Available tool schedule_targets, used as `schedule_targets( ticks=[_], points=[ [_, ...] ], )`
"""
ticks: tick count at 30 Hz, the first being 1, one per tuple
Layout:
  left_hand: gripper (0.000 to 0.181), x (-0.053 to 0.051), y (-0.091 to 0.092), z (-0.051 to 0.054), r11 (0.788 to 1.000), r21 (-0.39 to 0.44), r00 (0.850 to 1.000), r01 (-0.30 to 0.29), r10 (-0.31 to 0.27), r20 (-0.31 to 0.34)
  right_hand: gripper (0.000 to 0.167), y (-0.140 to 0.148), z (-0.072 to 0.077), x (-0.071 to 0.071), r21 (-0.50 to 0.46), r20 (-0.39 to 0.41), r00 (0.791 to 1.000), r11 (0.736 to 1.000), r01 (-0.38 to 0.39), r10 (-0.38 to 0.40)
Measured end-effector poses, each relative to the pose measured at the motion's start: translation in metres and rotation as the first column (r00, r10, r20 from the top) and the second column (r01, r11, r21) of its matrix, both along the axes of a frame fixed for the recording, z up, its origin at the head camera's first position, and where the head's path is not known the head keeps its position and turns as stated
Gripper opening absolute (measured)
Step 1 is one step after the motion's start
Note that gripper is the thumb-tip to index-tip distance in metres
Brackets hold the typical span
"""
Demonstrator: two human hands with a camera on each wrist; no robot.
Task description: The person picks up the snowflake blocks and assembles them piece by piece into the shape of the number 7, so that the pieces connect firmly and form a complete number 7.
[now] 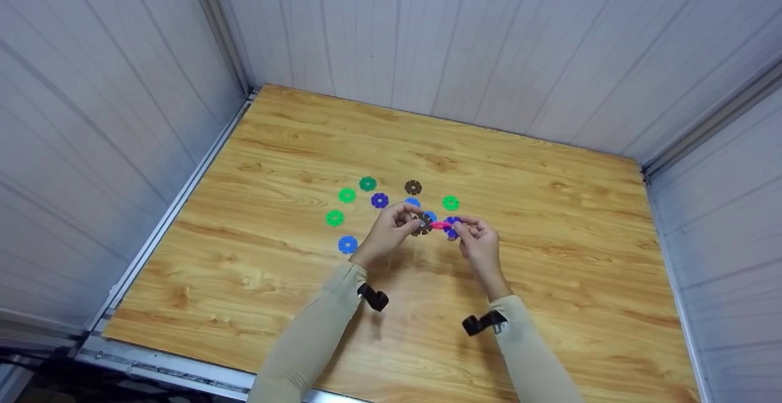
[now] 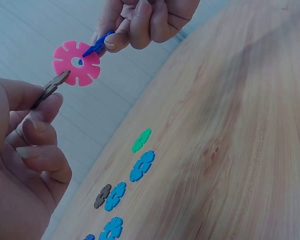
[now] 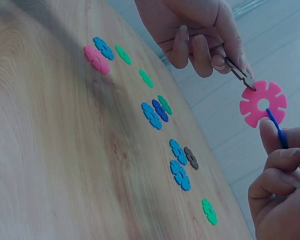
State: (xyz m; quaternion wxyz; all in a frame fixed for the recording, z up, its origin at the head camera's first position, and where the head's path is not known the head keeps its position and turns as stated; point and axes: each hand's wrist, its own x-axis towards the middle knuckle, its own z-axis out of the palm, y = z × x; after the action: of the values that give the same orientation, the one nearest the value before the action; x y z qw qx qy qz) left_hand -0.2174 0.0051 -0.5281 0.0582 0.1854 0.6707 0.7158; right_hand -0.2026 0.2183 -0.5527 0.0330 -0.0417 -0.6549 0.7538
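Observation:
A pink notched disc (image 2: 70,75) joins a brown disc on one side and a dark blue disc on the other, all held above the table. My left hand (image 1: 389,230) pinches the brown disc (image 1: 423,225) between thumb and fingers. The dark blue disc (image 1: 451,228) is pinched by my right hand (image 1: 481,247). In the right wrist view the pink disc (image 3: 249,107) faces the camera, with the brown disc (image 3: 239,73) and the blue disc (image 3: 277,129) seen nearly edge-on in its slots.
Loose discs lie on the wooden table (image 1: 550,256): several green ones, one at the right (image 1: 450,203), blue ones including one at the left (image 1: 347,245), a purple-blue one (image 1: 379,200) and a brown one (image 1: 413,187). A pink disc (image 3: 96,60) shows in the right wrist view. Pale panels (image 1: 391,30) surround the table.

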Motion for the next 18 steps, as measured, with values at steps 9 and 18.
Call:
schedule_targets(
  ticks=[9, 18],
  points=[
    [0.022, -0.011, 0.006, -0.026, 0.999, 0.045, 0.999, -0.009, 0.008, 0.035, 0.019, 0.000, -0.002, 0.000, -0.007, -0.005, 1.000, 1.000, 0.002, -0.002],
    [0.020, -0.006, 0.006, -0.020, 0.993, 0.118, 0.997, -0.003, -0.007, 0.082, 0.018, -0.002, 0.006, 0.005, 0.006, -0.010, 1.000, 1.000, -0.017, 0.017]
  ],
)
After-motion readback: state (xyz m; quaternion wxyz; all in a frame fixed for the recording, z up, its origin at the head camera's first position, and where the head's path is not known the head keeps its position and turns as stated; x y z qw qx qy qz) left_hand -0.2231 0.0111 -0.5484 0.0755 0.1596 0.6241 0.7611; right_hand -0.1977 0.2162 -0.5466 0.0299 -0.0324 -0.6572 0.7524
